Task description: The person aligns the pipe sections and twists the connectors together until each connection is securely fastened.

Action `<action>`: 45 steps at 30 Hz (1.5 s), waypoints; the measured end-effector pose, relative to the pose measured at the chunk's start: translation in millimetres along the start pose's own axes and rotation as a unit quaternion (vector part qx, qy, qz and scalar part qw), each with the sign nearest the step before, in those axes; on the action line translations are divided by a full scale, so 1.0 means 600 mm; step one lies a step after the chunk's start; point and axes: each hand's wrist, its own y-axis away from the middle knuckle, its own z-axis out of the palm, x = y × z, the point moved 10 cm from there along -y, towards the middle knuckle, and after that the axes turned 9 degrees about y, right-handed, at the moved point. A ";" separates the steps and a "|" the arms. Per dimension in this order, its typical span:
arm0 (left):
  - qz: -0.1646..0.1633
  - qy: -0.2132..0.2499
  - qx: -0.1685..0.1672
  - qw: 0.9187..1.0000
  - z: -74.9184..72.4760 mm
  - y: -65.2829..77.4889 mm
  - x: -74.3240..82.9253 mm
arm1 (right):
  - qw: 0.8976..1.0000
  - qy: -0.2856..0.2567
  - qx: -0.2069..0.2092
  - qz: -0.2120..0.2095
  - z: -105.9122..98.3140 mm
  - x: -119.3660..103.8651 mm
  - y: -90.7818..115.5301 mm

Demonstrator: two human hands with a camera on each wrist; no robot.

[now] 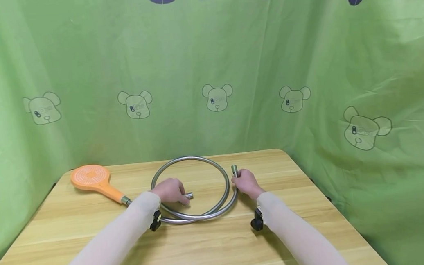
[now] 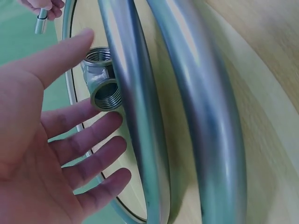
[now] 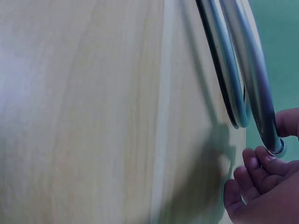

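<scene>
A metal shower hose [image 1: 226, 207] lies coiled on the table, one end joined to an orange shower head [image 1: 90, 176] at the left. Inside the coil sits a small metal tee fitting [image 2: 103, 79] with threaded openings. My left hand [image 1: 169, 191] reaches over the coil to this fitting. Seen from the left wrist, its thumb [image 2: 70, 53] is just above the fitting and the index fingertip is right at its lower side, fingers spread. My right hand [image 1: 247, 183] pinches the hose's free end just below its connector [image 1: 234, 170], which points up.
The wooden table [image 1: 212, 247] ends close behind the coil, at a green curtain [image 1: 182, 126] with printed bear faces. More curtain hangs along both sides. Each wrist wears a small black camera [image 1: 256, 220].
</scene>
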 end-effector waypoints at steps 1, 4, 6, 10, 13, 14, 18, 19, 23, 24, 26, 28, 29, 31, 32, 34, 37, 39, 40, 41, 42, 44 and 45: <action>0.001 -0.002 -0.003 1.000 0.002 -0.001 0.000 | 1.000 -0.005 -0.002 0.002 0.000 0.001 0.000; 0.003 -0.009 -0.006 1.000 0.005 -0.002 0.002 | 1.000 -0.017 -0.006 0.011 -0.001 0.004 0.000; 0.001 -0.011 -0.007 1.000 0.005 -0.002 0.004 | 1.000 -0.025 -0.011 0.014 -0.003 0.006 0.001; -0.005 -0.015 -0.011 1.000 0.005 -0.001 0.005 | 0.999 -0.041 -0.022 0.016 -0.004 0.008 0.002; -0.010 -0.014 -0.012 1.000 0.004 -0.001 0.003 | 0.998 -0.051 -0.026 0.016 -0.006 0.010 0.004; -0.011 -0.013 -0.011 1.000 0.004 -0.002 0.003 | 0.998 -0.055 -0.028 0.017 -0.006 0.010 0.004; -0.008 -0.005 0.001 1.000 0.000 -0.003 -0.002 | 0.998 -0.060 -0.026 0.019 -0.006 0.011 0.003; -0.007 -0.003 0.006 1.000 -0.002 -0.003 -0.004 | 0.998 -0.060 -0.024 0.019 -0.006 0.011 0.003; -0.001 0.007 0.017 1.000 -0.006 -0.006 -0.005 | 0.998 -0.054 -0.020 0.019 -0.005 0.011 0.001; 0.002 0.009 0.019 1.000 -0.007 -0.006 -0.005 | 0.998 -0.054 -0.021 0.019 -0.005 0.011 0.001; 0.008 0.013 0.023 1.000 -0.011 -0.006 -0.003 | 0.998 -0.056 -0.022 0.021 -0.004 0.012 0.001; 0.012 0.016 0.027 0.999 -0.014 -0.007 -0.002 | 0.998 -0.058 -0.023 0.021 -0.003 0.012 0.001; 0.012 0.017 0.029 0.999 -0.016 -0.007 -0.002 | 0.998 -0.058 -0.022 0.021 -0.004 0.012 0.001; 0.010 0.018 0.031 0.999 -0.020 -0.007 -0.001 | 0.998 -0.056 -0.016 0.021 -0.005 0.012 0.002; 0.008 0.018 0.033 0.999 -0.021 -0.007 -0.001 | 0.998 -0.052 -0.014 0.019 -0.006 0.011 0.003; 0.002 0.019 0.034 0.999 -0.024 -0.009 -0.002 | 0.999 -0.046 -0.008 0.015 -0.008 0.009 0.004; -0.001 0.021 0.037 0.999 -0.026 -0.016 0.000 | 0.999 -0.038 -0.002 0.011 -0.010 0.006 0.005; -0.002 0.023 0.040 0.999 -0.028 -0.022 0.001 | 0.999 -0.038 0.000 0.008 -0.010 0.004 0.005; -0.002 0.022 0.041 0.999 -0.029 -0.025 0.002 | 0.999 -0.042 0.000 0.009 -0.009 0.004 0.004; -0.001 0.022 0.042 0.999 -0.030 -0.029 0.004 | 0.999 -0.045 0.000 0.010 -0.008 0.003 0.004; -0.003 0.023 0.045 0.999 -0.032 -0.031 0.005 | 0.999 -0.050 -0.001 0.010 -0.008 0.002 0.003; -0.006 0.025 0.050 0.998 -0.036 -0.035 0.009 | 0.998 -0.056 0.001 0.010 -0.008 -0.001 0.001; -0.007 0.024 0.052 0.998 -0.038 -0.037 0.010 | 0.998 -0.058 0.003 0.010 -0.008 -0.003 0.000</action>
